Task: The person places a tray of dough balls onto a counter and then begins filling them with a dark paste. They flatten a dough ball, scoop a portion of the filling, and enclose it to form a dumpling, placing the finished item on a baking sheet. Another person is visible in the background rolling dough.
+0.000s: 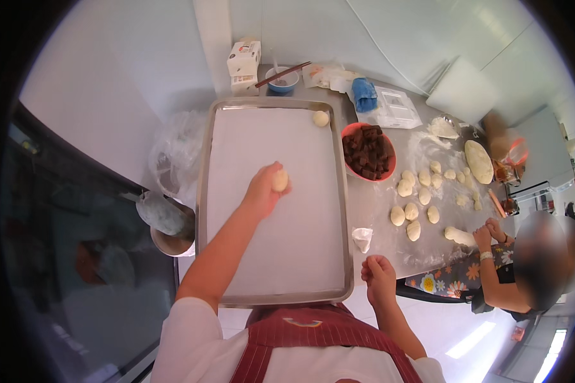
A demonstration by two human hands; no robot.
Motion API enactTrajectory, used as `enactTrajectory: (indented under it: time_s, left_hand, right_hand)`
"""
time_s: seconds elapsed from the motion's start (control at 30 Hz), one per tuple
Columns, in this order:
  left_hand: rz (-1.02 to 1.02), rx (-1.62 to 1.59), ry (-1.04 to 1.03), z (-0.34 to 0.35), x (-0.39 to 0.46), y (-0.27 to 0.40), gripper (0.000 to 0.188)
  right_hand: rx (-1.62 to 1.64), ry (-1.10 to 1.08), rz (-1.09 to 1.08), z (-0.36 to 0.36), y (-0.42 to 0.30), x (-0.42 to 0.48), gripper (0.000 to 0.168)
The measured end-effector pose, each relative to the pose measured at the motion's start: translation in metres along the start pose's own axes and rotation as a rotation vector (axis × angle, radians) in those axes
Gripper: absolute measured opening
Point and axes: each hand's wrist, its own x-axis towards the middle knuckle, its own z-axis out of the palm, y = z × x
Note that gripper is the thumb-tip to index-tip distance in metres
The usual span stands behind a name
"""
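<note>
My left hand (263,191) holds a round ball of dough (280,180) over the middle of a metal baking tray (350,268). White baking paper (278,249) lines the tray. A second dough ball (321,118) rests in the tray's far right corner. Past the tray's near right corner is my right hand (380,280), its fingers curled in and nothing visible in them. Just beyond it, a small crumpled white piece of film or paper (362,239) lies on the steel table (371,203).
Right of the tray stands a red bowl (394,158) of dark brown cubes. Several dough pieces (411,211) and a large dough lump (478,162) lie on the floured table. A co-worker's hands (488,232) are by a dough roll (459,236). Chopsticks (282,75) lie across a small bowl (282,85).
</note>
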Motion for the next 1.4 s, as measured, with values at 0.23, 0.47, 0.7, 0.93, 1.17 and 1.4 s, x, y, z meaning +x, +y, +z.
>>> enactTrajectory:
  time_s: [0.23, 0.47, 0.7, 0.93, 1.17, 1.4]
  left_hand:
    - [0.385, 1.166, 0.098, 0.030, 0.122, 0.023, 0.048]
    - [0.757, 1.519, 0.046, 0.038, 0.205, 0.022, 0.052]
    - [0.783, 1.655, -0.012, 0.052, 0.223, 0.024, 0.050]
    - [0.791, 1.743, 0.049, 0.053, 0.226, 0.021, 0.051]
    - [0.834, 1.764, 0.086, 0.044, 0.228, 0.016, 0.053]
    - [0.846, 1.799, 0.116, 0.047, 0.224, 0.017, 0.052]
  right_hand:
    - [0.003, 0.095, 0.047, -0.049, 0.004, 0.028, 0.013]
    - [-0.081, 0.078, 0.109, -0.064, 0.000, 0.042, 0.010]
    - [-0.174, 0.042, 0.122, -0.066, -0.008, 0.051, 0.010]
    - [-0.161, 0.010, 0.116, -0.063, -0.010, 0.053, 0.009]
    - [-0.163, 0.005, 0.127, -0.068, -0.008, 0.052, 0.008]
    - [-0.169, 0.004, 0.126, -0.073, -0.004, 0.050, 0.009]
